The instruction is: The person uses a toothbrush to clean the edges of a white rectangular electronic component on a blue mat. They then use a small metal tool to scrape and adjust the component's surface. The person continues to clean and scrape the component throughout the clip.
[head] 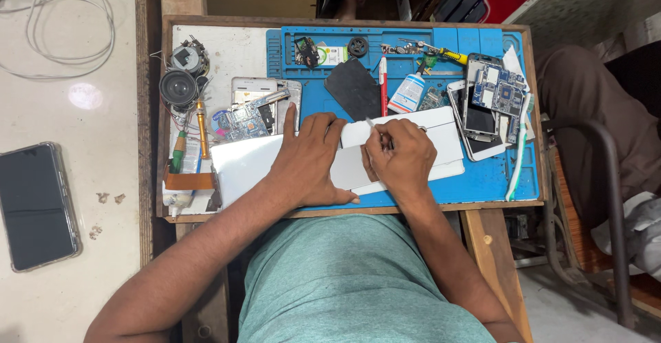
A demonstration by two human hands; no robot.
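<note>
My left hand point(308, 158) lies flat, fingers spread, pressing on a long white slab-like device point(241, 164) that lies across the blue work mat point(482, 178). My right hand point(401, 158) is closed around a thin metal tool point(372, 124), likely tweezers, whose tip points up and left over a smaller white panel point(427, 119) resting on the slab. The tool tip sits near that panel's upper edge. Both forearms come in from the bottom of the view.
On the mat lie a black pad point(352, 87), a red-and-white pen point(383, 81), a glue tube point(409, 92), an opened phone with circuit boards point(490, 102) and a white toothbrush point(518, 157). Left: circuit board point(242, 119), speaker point(179, 87), screwdrivers. A dark phone point(34, 205) lies on the side counter.
</note>
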